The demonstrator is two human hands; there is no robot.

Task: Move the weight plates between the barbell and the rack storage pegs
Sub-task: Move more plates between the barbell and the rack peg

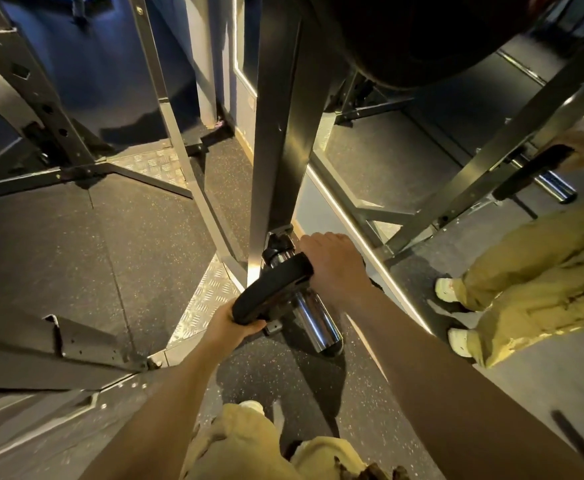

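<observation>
Speckled rubber gym floor (58,237), checker-plate strips at the rack base. Small black weight plate (271,289) sits on the chrome storage peg (313,315) low on the rack upright (276,133), peg end sticking out past it. Left hand (236,322) grips the plate's lower rim, right hand (332,265) curled over the upper rim. Large black plate (404,39) hangs higher up on the rack. Mirror (491,202) on the right shows yellow trousers and a second small plate on a peg.
</observation>
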